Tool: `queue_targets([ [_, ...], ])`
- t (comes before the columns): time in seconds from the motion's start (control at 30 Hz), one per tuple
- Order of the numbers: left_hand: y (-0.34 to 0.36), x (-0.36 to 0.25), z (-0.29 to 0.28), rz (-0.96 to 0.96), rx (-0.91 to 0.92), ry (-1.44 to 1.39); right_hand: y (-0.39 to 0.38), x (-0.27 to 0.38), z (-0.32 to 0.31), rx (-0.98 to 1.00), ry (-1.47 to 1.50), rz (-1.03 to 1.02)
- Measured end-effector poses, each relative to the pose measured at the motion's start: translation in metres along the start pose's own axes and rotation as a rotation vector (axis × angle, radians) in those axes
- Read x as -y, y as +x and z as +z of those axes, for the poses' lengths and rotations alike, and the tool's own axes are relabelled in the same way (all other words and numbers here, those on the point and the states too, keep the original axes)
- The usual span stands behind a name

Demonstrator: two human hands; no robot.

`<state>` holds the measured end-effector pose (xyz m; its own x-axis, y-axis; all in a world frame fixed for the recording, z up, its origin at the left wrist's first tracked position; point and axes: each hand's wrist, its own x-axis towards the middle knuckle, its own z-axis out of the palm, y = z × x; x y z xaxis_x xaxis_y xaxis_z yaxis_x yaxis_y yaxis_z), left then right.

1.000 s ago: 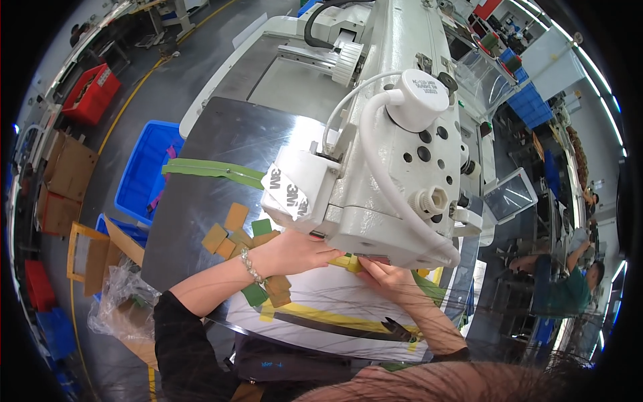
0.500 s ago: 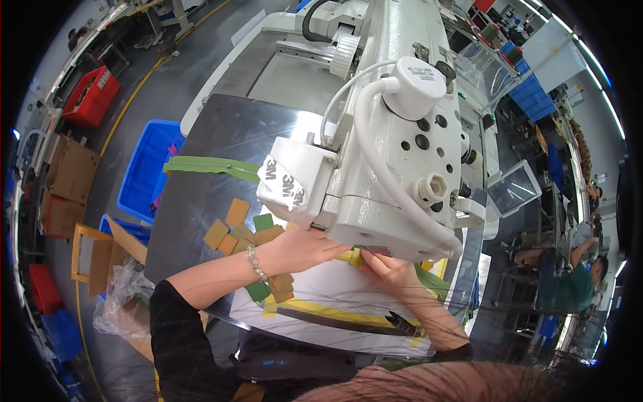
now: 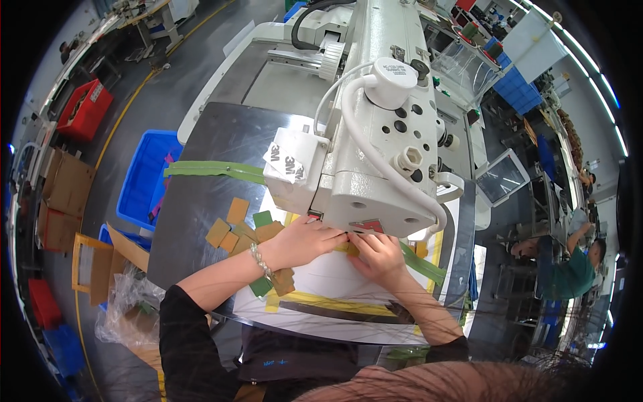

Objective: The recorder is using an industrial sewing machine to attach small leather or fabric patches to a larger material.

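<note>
My left hand (image 3: 311, 240) and my right hand (image 3: 380, 256) meet under the front of a large white sewing machine head (image 3: 375, 194). Their fingertips close in on a small yellow piece (image 3: 347, 248), partly covered by the fingers and the machine. Several tan and green fabric patches (image 3: 241, 234) lie loosely stacked beside my left wrist, some partly under it. Beneath both hands is a white sheet (image 3: 321, 278) edged with yellow tape. A green zipper tape (image 3: 214, 168) runs in from the left behind the machine, and a green strip (image 3: 423, 266) shows past my right hand.
A blue bin (image 3: 144, 177) stands left of the metal work plate (image 3: 194, 147). Cardboard and clear plastic wrap (image 3: 130, 311) sit lower left. A tilted screen (image 3: 501, 177) is at the right. Farther right, a person in green (image 3: 573, 275) is seated.
The view has shifted, so the machine appears farther left. Both hands remain together under its head, the right fingers more bunched. Dark snips near my right wrist no longer show clearly.
</note>
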<state>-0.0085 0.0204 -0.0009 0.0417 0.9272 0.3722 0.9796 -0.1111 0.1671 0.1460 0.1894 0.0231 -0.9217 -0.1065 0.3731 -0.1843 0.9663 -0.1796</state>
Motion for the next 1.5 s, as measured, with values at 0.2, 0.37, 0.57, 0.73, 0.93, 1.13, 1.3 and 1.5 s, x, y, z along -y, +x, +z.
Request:
queue_targets([
  [0.2, -0.005, 0.002, 0.002, -0.001, -0.048, 0.031, -0.003, 0.004, 0.004, 0.032, -0.040, 0.020],
  [0.37, -0.012, 0.008, 0.007, -0.097, -0.063, -0.012, 0.004, 0.009, 0.001, 0.027, -0.028, 0.004],
  [0.57, -0.012, 0.008, 0.006, -0.097, -0.109, 0.012, 0.004, 0.011, 0.001, 0.011, -0.023, 0.017],
  [0.73, -0.019, 0.003, 0.006, -0.231, 0.057, 0.054, 0.003, 0.010, 0.003, 0.007, -0.025, 0.026],
  [0.93, -0.019, 0.000, 0.007, -0.183, 0.002, 0.216, 0.001, 0.008, 0.003, -0.008, 0.007, 0.012],
  [1.13, -0.017, -0.003, 0.010, -0.178, 0.006, 0.237, -0.001, 0.007, 0.003, 0.025, 0.024, 0.029],
  [1.3, -0.014, -0.002, 0.006, -0.170, 0.014, 0.241, 0.002, 0.008, 0.003, 0.021, -0.002, 0.018],
  [1.5, -0.013, 0.000, 0.006, -0.139, 0.024, 0.220, 0.001, 0.006, 0.003, 0.035, 0.007, 0.009],
])
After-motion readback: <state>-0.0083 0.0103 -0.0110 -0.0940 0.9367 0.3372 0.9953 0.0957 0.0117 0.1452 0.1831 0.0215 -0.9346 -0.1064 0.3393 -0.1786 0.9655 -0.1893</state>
